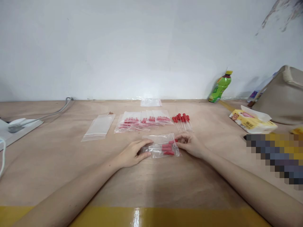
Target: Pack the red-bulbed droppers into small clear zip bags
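A clear zip bag (157,138) lies in front of me with several droppers in it, their red rubber bulbs (167,149) towards its right end. At the bag's left end rests my left hand (132,153), thumb and fingers spread apart along its edges. My right hand (189,143) is at the bag's right, open end, thumb and forefinger closed on the red bulb of a dropper (172,142) that lies partly inside. Its other fingers are curled. Just beyond that hand is a pile of loose droppers (182,119) with red bulbs and clear stems.
Filled bags (134,121) overlap in a row behind the working bag. Flat zip bags (98,126) lie to the left, another bag (151,102) by the wall. On the right are a green bottle (220,88), a tissue pack (252,121) and a beige bin (276,97). A cable (56,111) runs left.
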### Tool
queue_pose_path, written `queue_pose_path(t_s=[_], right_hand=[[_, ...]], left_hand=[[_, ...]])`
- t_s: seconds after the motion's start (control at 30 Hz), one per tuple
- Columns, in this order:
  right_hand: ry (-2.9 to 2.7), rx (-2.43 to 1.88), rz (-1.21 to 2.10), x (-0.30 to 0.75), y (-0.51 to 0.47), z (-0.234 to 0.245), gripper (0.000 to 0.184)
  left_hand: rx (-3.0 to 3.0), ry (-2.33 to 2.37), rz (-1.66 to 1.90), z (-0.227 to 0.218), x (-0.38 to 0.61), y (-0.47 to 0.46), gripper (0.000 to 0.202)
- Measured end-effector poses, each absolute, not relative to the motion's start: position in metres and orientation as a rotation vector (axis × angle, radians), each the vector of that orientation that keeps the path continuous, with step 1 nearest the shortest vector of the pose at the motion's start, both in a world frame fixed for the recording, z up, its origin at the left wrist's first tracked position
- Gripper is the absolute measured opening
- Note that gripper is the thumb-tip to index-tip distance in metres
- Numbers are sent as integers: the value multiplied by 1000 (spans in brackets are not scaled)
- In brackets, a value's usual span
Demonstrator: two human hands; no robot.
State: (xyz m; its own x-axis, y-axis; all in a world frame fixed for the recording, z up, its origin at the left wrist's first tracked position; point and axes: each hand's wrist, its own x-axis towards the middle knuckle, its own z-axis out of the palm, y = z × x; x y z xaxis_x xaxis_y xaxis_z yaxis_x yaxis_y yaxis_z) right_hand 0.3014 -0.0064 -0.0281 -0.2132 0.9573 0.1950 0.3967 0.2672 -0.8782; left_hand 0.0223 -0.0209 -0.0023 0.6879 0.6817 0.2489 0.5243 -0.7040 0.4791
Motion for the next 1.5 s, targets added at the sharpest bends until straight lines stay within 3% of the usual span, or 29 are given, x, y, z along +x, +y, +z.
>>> queue_pose_path(t_s=[0.5,0.77,1.17,1.4,1.5], right_hand=[[-1880,-1221,612,288,-6,-22,17],[-1458,-1797,274,358,49,4,19],[-1514,-2062,437,344,83,4,29],[-1466,-1915,551,341,75,19,31],[-1440,-1640,697,336,58,22,29]], left_hand=[[2536,920,619,-2,23,-21,37],[2537,901,625,-4,22,-20,35],[2534,899,639,-4,22,-19,34],[2535,897,635,-4,22,-20,34],[2534,890,641,-3,23,-20,34]])
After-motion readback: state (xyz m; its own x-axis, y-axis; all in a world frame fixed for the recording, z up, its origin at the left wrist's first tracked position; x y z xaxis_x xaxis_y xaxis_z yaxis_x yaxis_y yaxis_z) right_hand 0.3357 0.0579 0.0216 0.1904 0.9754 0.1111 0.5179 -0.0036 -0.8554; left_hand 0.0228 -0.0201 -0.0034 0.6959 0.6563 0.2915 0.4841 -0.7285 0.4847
